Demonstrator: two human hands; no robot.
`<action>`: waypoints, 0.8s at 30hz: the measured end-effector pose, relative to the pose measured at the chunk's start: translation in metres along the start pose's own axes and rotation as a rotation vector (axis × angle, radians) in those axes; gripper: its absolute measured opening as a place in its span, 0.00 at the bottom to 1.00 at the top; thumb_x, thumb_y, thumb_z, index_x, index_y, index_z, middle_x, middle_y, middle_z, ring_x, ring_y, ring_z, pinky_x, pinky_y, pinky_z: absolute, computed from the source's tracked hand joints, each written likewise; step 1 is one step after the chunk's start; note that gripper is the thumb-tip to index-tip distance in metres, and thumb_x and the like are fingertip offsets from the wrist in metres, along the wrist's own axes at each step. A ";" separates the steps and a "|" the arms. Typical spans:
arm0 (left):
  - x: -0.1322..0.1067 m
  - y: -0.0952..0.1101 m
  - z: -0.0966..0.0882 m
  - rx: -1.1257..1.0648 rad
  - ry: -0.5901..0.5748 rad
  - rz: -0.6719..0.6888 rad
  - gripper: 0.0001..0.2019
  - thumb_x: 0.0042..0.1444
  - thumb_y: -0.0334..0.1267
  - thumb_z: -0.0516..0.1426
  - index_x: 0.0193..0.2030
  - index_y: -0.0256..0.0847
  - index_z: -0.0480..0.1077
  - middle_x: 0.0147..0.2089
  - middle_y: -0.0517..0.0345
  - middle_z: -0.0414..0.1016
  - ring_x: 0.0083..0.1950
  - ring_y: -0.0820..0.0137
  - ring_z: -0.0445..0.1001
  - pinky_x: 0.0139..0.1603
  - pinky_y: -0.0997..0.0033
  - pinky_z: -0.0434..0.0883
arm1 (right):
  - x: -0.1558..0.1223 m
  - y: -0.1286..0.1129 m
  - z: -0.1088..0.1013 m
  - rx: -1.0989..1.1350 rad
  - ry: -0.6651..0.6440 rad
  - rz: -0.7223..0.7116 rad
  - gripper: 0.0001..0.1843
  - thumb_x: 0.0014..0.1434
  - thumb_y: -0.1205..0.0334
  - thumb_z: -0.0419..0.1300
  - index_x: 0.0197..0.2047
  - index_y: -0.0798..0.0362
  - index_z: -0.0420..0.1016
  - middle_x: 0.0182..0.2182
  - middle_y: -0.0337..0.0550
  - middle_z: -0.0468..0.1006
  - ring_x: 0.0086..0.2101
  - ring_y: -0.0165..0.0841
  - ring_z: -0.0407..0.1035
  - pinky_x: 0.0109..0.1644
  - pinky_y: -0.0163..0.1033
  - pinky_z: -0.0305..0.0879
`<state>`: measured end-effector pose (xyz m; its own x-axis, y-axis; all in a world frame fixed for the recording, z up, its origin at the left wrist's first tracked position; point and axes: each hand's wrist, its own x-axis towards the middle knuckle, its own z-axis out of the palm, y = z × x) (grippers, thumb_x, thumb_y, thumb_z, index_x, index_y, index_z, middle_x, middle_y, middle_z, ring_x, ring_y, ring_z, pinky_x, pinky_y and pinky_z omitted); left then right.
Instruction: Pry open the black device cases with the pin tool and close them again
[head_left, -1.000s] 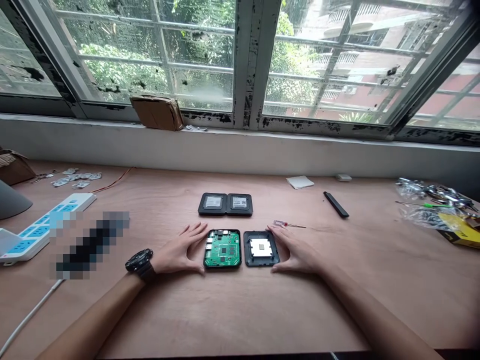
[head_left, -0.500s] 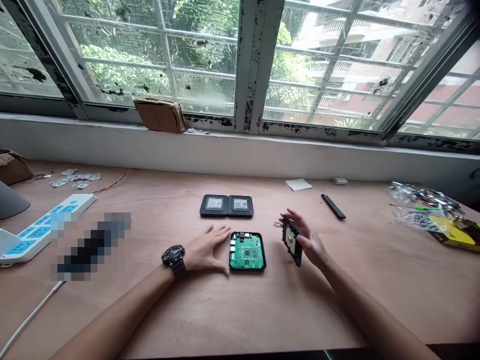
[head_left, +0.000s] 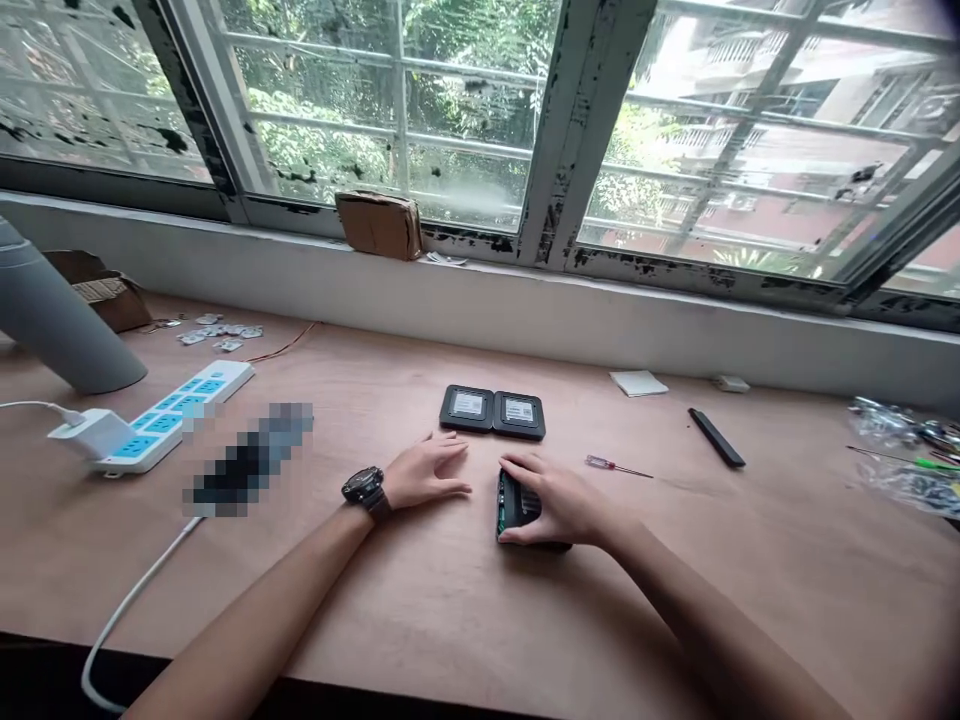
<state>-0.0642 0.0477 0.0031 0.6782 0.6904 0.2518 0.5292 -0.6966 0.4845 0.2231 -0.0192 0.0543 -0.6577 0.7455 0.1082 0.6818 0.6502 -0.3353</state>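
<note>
The right hand (head_left: 556, 500) grips a black square plastic housing (head_left: 511, 497) from above, with a green circuit board (head_left: 499, 518) showing along its left edge, near the bench's (head_left: 337, 610) front-centre. The left hand (head_left: 427, 473), open and released, rests flat just beside it, a black wristwatch (head_left: 365, 488) on that wrist. Two black square units with silver labels (head_left: 491, 412) lie just behind; a red-handled screwdriver (head_left: 611, 464) lies right.
</note>
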 end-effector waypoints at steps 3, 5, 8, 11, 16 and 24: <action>0.000 -0.001 0.004 0.015 0.002 0.010 0.34 0.59 0.60 0.63 0.66 0.44 0.68 0.67 0.48 0.71 0.69 0.52 0.66 0.71 0.51 0.57 | -0.001 0.001 0.007 -0.017 -0.007 0.003 0.55 0.52 0.31 0.66 0.72 0.57 0.61 0.68 0.59 0.64 0.64 0.55 0.62 0.67 0.56 0.62; 0.000 -0.002 0.005 0.028 0.000 0.022 0.34 0.60 0.60 0.63 0.67 0.44 0.67 0.67 0.49 0.70 0.70 0.52 0.65 0.72 0.51 0.57 | -0.002 0.001 0.009 -0.020 -0.010 0.009 0.55 0.52 0.30 0.66 0.72 0.56 0.60 0.68 0.59 0.64 0.64 0.55 0.61 0.67 0.56 0.62; -0.001 -0.003 0.006 0.039 -0.007 0.024 0.33 0.60 0.59 0.63 0.67 0.44 0.67 0.67 0.50 0.70 0.71 0.52 0.63 0.72 0.49 0.56 | -0.001 0.000 0.012 -0.028 -0.021 0.007 0.55 0.52 0.30 0.65 0.73 0.56 0.60 0.68 0.58 0.64 0.64 0.55 0.61 0.68 0.56 0.61; -0.001 -0.003 0.006 0.041 -0.010 0.016 0.33 0.60 0.58 0.63 0.67 0.44 0.66 0.67 0.50 0.70 0.72 0.52 0.62 0.73 0.48 0.54 | 0.001 -0.001 0.013 -0.047 -0.030 0.003 0.56 0.52 0.29 0.65 0.72 0.58 0.60 0.68 0.59 0.65 0.64 0.55 0.61 0.68 0.55 0.61; 0.000 -0.003 0.005 0.042 -0.031 0.005 0.33 0.61 0.58 0.62 0.67 0.44 0.66 0.69 0.50 0.69 0.72 0.52 0.61 0.73 0.45 0.52 | 0.001 -0.002 0.009 -0.061 -0.049 -0.008 0.56 0.53 0.28 0.63 0.72 0.58 0.60 0.67 0.59 0.65 0.64 0.55 0.62 0.68 0.56 0.61; 0.000 0.000 0.004 0.052 -0.017 0.030 0.30 0.63 0.57 0.61 0.66 0.44 0.68 0.67 0.49 0.70 0.71 0.53 0.63 0.72 0.48 0.56 | 0.000 -0.005 0.010 -0.091 -0.031 -0.028 0.55 0.55 0.27 0.61 0.73 0.57 0.59 0.67 0.59 0.66 0.64 0.55 0.61 0.68 0.57 0.60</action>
<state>-0.0625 0.0469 -0.0004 0.7022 0.6662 0.2510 0.5343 -0.7262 0.4327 0.2166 -0.0244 0.0463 -0.6858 0.7225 0.0869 0.6881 0.6827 -0.2459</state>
